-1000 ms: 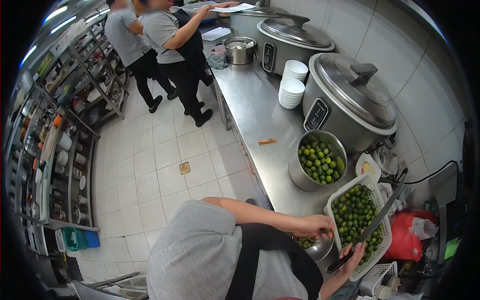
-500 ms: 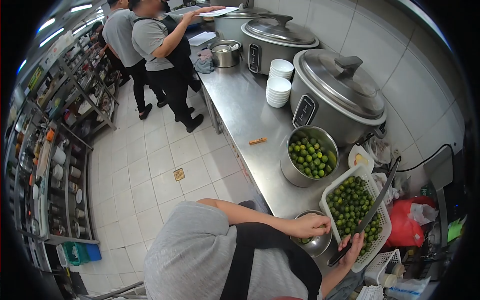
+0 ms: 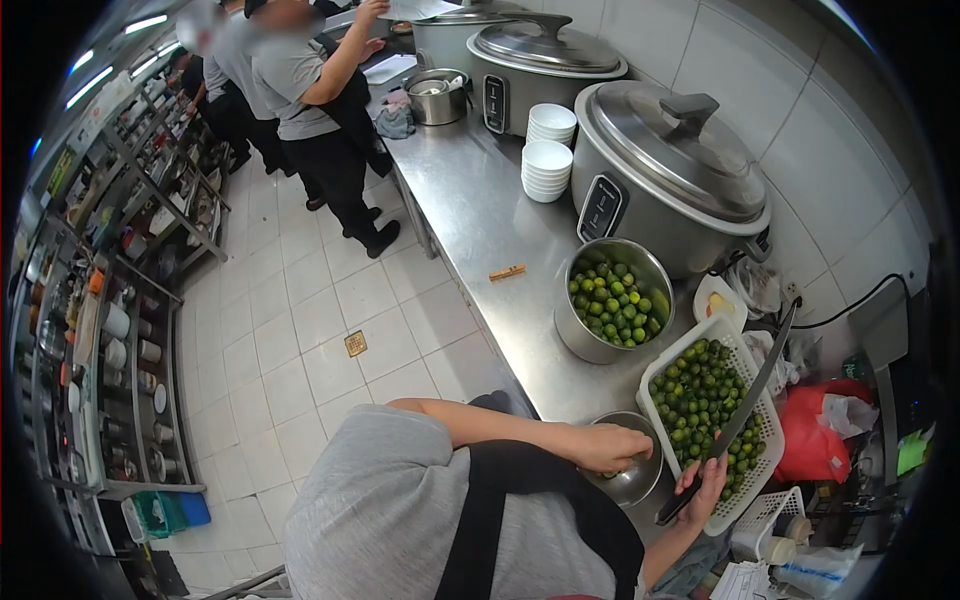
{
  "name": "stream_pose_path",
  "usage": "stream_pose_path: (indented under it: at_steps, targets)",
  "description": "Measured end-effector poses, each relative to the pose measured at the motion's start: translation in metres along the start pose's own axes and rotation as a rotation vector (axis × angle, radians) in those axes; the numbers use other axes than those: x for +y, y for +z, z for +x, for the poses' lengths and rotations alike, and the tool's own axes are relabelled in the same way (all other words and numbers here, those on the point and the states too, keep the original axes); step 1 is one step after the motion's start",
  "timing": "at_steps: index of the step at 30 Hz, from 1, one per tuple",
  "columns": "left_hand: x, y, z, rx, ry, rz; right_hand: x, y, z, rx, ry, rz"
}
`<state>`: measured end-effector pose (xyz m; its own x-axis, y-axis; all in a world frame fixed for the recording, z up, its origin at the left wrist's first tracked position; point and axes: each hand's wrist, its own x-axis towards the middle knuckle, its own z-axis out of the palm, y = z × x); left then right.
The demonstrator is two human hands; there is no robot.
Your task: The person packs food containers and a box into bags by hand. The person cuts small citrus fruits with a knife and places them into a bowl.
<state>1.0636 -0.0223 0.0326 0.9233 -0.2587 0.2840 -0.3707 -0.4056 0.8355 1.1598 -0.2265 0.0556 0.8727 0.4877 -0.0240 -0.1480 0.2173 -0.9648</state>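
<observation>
My right hand [image 3: 707,488] is wrapped round the black handle of a long knife [image 3: 757,398], whose blade slants up across a white perforated basket [image 3: 655,398]. Many small green limes [image 3: 699,392] fill that basket. My left hand [image 3: 612,448] is over a steel bowl [image 3: 645,488], its fingers curled down inside the rim. What those fingers hold, if anything, is hidden; a bit of green shows beneath them. Just beyond stands a steel pot [image 3: 585,345] with more green limes [image 3: 620,305] in it.
Large rice cookers [image 3: 670,160] line the wall behind stacked white bowls [image 3: 547,172]. An orange-brown stick-like piece [image 3: 507,272] lies on the steel counter [image 3: 470,220]. A red bag [image 3: 812,432] sits right of the basket. Co-workers stand by the far counter; shelving [image 3: 110,330] runs along the left.
My left hand has shifted slightly left and lower over the bowl, its fingers now inside the rim. The knife stays in my right hand. A co-worker has raised a paper sheet.
</observation>
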Motion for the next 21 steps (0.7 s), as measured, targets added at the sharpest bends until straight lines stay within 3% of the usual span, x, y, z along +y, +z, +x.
stream_pose_path:
  at_steps: [2, 5, 9, 11, 18, 20, 21]
  targets:
    - [0.001, -0.004, -0.001, -0.14, -0.141, -0.044, 0.0, 0.0, 0.0, 0.001, 0.003, -0.009]
    - [0.002, -0.014, -0.002, -0.247, -0.11, 0.032, 0.001, 0.001, 0.0, 0.002, 0.005, -0.003]
    - [-0.024, -0.01, -0.008, -0.123, 0.098, 0.129, 0.001, 0.003, -0.001, 0.016, 0.002, -0.006]
    - [-0.027, -0.013, -0.01, -0.023, 0.038, 0.139, 0.001, 0.004, -0.001, 0.028, -0.01, 0.0]
    - [-0.004, -0.019, 0.001, -0.13, -0.115, -0.099, 0.001, 0.006, -0.002, 0.029, -0.033, -0.06]
    - [-0.008, -0.013, 0.0, -0.104, 0.092, -0.062, 0.001, 0.005, -0.002, 0.042, -0.031, -0.048]
    - [-0.012, -0.011, 0.002, -0.104, 0.092, -0.063, 0.001, 0.006, -0.002, 0.042, -0.03, -0.049]
